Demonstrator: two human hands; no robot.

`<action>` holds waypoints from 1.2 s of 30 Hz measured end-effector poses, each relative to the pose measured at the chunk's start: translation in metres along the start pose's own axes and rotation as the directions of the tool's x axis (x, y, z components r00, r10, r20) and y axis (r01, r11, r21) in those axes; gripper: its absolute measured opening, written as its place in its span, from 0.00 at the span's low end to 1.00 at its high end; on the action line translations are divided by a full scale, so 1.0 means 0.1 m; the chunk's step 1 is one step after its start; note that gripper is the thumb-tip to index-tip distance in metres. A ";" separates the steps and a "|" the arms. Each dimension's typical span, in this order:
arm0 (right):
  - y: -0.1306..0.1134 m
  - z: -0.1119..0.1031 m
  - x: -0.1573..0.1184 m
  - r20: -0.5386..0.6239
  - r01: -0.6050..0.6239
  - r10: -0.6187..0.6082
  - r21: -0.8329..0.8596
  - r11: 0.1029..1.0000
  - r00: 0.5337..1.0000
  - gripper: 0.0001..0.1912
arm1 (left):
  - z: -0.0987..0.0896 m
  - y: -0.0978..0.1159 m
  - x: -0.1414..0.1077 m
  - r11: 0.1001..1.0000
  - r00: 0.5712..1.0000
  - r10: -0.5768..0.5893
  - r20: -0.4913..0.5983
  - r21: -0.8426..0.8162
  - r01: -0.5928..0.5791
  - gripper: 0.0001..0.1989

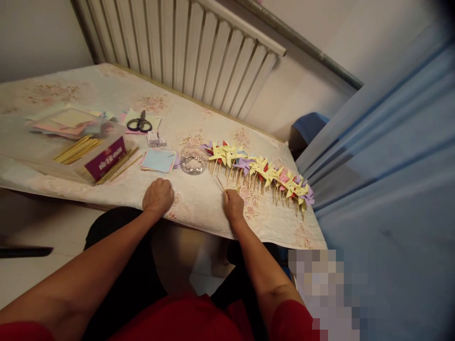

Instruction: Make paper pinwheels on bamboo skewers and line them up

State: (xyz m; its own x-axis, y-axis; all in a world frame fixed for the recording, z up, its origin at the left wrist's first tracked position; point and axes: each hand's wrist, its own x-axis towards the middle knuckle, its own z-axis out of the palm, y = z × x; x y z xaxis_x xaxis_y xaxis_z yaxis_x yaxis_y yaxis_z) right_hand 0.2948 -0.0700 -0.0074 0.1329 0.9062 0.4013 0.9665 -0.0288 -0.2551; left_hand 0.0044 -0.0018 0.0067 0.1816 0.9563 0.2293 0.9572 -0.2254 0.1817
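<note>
My right hand is closed round a thin wooden stick, whose tip points toward the row of paper pinwheels. These lie along the right part of the table, mostly yellow, with some purple, red and pink, their sticks toward me. My left hand rests curled at the table's front edge; whatever its fingers may hold is hidden. Just beyond it lies a stack of square paper, light blue on top. Between the stack and the pinwheels stands a clear round container with small shiny pieces inside.
Black-handled scissors lie on paper behind two small white boxes. At left, a clear box with a purple label sits among wooden sticks and coloured paper. A radiator and a blue curtain border the table.
</note>
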 end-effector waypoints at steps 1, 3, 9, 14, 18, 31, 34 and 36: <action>-0.05 0.03 0.05 -0.004 -0.001 0.001 -0.006 1.000 1.000 0.12 | 0.00 0.00 0.00 1.000 1.000 0.005 -0.002 -0.007 -0.005 0.16; -0.10 0.07 0.10 -0.001 0.008 -0.008 -0.035 0.999 1.000 0.10 | -0.01 -0.01 -0.01 1.000 1.000 0.009 0.000 -0.025 -0.009 0.16; -0.11 0.16 0.03 0.003 0.042 -0.042 -0.120 0.992 0.999 0.07 | -0.02 -0.02 -0.01 0.999 0.999 0.039 0.015 -0.025 -0.039 0.15; -0.10 0.18 0.02 -0.025 0.052 -0.055 -0.112 0.992 0.998 0.08 | -0.02 -0.02 0.01 0.998 0.997 0.066 0.042 -0.018 -0.066 0.15; -0.09 0.19 0.02 -0.046 0.072 -0.077 -0.107 0.992 0.996 0.10 | -0.01 0.00 0.05 0.994 0.990 0.113 0.079 -0.018 -0.112 0.15; -0.08 0.19 -0.01 -0.073 0.059 -0.061 -0.030 0.998 0.995 0.16 | 0.03 0.12 0.24 0.968 0.963 0.228 0.141 -0.135 -0.210 0.14; -0.07 0.13 -0.04 -0.083 0.052 -0.049 0.029 0.998 0.995 0.16 | -0.01 0.14 0.32 0.959 0.952 0.243 0.188 -0.194 -0.207 0.13; -0.05 0.09 -0.06 -0.135 0.043 -0.032 0.079 0.996 0.990 0.16 | -0.04 0.15 0.36 0.941 0.932 0.287 0.223 -0.246 -0.231 0.13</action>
State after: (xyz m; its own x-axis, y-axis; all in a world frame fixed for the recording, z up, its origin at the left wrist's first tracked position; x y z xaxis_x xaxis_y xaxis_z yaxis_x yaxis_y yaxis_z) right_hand 0.2869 -0.0719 -0.0165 0.1305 0.8414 0.5244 0.9508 0.0436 -0.3067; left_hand 0.0241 0.0289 0.0212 0.4942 0.8678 0.0521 0.8036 -0.4788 0.3534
